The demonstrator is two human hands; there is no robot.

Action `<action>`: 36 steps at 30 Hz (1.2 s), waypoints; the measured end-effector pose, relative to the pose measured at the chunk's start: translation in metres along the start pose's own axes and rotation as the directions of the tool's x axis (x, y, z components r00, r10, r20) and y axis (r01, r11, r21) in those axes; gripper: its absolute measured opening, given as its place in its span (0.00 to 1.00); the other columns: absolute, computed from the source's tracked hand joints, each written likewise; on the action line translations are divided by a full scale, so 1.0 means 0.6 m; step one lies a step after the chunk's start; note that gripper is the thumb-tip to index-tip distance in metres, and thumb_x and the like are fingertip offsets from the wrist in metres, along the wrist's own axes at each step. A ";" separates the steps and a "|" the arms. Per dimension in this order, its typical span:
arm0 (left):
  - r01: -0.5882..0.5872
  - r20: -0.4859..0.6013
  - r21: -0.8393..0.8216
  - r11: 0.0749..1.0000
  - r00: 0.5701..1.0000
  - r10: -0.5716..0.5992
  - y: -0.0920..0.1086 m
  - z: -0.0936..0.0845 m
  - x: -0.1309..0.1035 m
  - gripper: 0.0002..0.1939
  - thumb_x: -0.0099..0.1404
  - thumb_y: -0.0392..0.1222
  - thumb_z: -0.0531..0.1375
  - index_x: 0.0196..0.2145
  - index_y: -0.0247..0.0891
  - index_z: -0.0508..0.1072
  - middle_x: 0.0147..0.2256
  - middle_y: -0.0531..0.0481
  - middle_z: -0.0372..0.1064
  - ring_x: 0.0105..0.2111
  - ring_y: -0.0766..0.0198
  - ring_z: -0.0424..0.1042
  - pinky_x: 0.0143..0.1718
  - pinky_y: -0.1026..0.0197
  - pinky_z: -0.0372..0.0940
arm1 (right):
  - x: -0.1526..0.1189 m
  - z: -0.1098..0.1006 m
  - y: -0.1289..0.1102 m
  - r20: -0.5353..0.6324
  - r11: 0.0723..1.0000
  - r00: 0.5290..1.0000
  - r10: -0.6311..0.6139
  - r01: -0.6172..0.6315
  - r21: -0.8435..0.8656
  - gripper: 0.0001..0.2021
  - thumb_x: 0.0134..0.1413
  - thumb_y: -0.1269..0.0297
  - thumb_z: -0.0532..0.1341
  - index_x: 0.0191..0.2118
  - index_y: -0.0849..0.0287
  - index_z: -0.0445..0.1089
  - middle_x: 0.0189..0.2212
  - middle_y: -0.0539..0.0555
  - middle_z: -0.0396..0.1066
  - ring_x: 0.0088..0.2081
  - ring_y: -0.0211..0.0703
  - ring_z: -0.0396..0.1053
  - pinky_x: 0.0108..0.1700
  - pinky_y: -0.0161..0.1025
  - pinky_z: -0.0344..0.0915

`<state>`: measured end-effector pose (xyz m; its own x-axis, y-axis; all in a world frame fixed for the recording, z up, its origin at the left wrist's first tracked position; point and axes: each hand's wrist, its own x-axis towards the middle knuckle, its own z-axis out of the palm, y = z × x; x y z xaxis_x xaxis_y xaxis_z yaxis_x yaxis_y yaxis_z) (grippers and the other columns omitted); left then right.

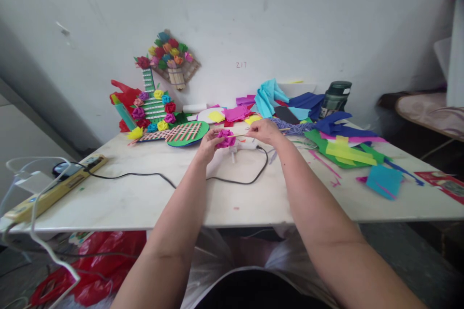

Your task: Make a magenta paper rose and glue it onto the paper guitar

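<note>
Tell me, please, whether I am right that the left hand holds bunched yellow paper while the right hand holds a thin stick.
Not quite: the bunched paper in the left hand is magenta, not yellow, as the head view shows. The right hand does hold a thin stick.

Yellow power strip point(60, 192) at left; dark-green bottle point(335, 99) back right.

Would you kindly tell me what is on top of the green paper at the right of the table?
Yellow paper pieces lie on the green paper, with magenta paper near its far edge. Whatever the yellow pieces cover cannot be seen.
</note>
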<state>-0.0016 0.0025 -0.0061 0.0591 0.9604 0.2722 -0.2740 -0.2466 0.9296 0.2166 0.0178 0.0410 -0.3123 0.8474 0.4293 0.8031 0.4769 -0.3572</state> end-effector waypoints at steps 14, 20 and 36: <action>-0.039 -0.059 0.050 0.998 0.997 0.042 0.003 0.004 0.000 0.23 0.41 0.37 0.70 0.35 0.35 0.67 0.30 0.50 0.74 0.25 0.66 0.73 0.26 0.63 0.68 | 0.000 0.002 -0.002 -0.019 0.999 0.999 0.034 -0.034 -0.012 0.09 0.47 0.58 0.64 0.26 0.58 0.77 0.25 0.51 0.75 0.29 0.39 0.67 0.30 0.34 0.53; -0.062 -0.068 0.077 0.995 0.995 0.067 0.000 0.001 0.002 0.24 0.41 0.38 0.70 0.36 0.36 0.67 0.31 0.50 0.74 0.25 0.65 0.73 0.28 0.61 0.69 | 0.000 0.003 -0.011 0.004 0.997 0.997 0.072 -0.072 -0.036 0.11 0.49 0.57 0.63 0.26 0.58 0.77 0.26 0.52 0.75 0.29 0.39 0.67 0.29 0.35 0.52; -0.062 -0.075 0.083 0.995 0.995 0.069 -0.002 0.003 0.002 0.24 0.41 0.39 0.71 0.36 0.36 0.66 0.32 0.48 0.74 0.27 0.62 0.74 0.30 0.58 0.71 | 0.005 0.017 -0.014 -0.011 0.993 0.997 0.081 -0.081 -0.090 0.12 0.51 0.56 0.61 0.29 0.58 0.78 0.29 0.54 0.76 0.32 0.42 0.68 0.30 0.36 0.53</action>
<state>0.0004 0.0039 -0.0061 -0.0325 0.9482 0.3159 -0.1965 -0.3160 0.9282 0.2038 0.0188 0.0366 -0.2412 0.8806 0.4079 0.8684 0.3835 -0.3143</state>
